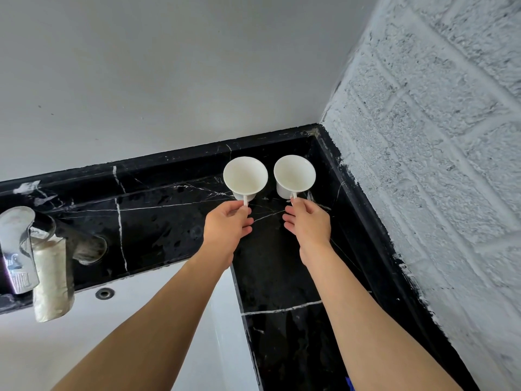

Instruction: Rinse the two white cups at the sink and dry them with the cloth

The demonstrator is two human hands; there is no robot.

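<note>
In the far corner of the black marble counter, where the smooth grey wall meets the rough white brick wall, two white cups stand upright side by side, close together but not touching. The left hand is on the left cup, thumb and forefinger pinching its thin handle at the near side, the other fingers curled loosely under the palm. The right hand mirrors it on the right cup, thumb and forefinger nipped on that handle, the remaining fingers bent and fanned towards the left. Both cups sit with bases on the marble, mouths wide and open to the camera, insides showing plain white. Both forearms reach in bare from the bottom of the view, the left one crossing above the white sink basin, the right one along the counter's side strip by the brick wall. Off to the left, a chrome tap juts over the basin with a pale cloth draped beside its body, well apart from the hands. A small round overflow hole shows in the basin wall just under the counter edge
</note>
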